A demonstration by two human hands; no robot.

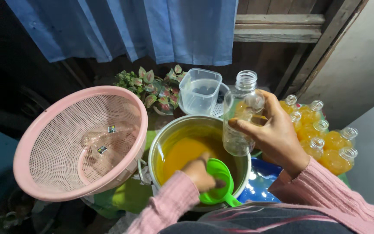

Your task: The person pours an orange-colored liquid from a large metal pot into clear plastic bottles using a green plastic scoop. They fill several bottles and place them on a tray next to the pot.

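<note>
- Right hand (pixel 273 134): grip closed around an empty clear plastic bottle (pixel 241 115), thumb across the front, fingers wrapped behind. Bottle is uncapped, roughly upright with a slight tilt, held in the air above the far right rim of the pot.
- Left hand (pixel 199 173): reaches into the pot at its near edge, grip closed on a green funnel (pixel 219 184). The funnel's wide mouth lies against the near rim; its spout points toward the person.
- Metal pot (pixel 161 141): round, open, holding opaque orange-yellow liquid (pixel 182 154) that fills the lower part. It stands at centre, just in front of the person.
- Pink mesh colander (pixel 35 143): tilted on its side to the left of the pot, rim touching or just beside the pot. Several empty clear bottles (pixel 102 143) lie inside it.
- Filled bottles (pixel 325 138): a cluster of uncapped bottles of the same orange liquid stands to the right of the pot, behind the right wrist.
- Clear square container (pixel 200 91): sits behind the pot, on a white perforated piece; dark items inside, too blurred to identify.
- Potted plant (pixel 148 86) with green-pink leaves stands behind the colander.
- Blue basin (pixel 260 182) lies under the right forearm.
- Blue curtain (pixel 152 30) hangs at the back.
</note>
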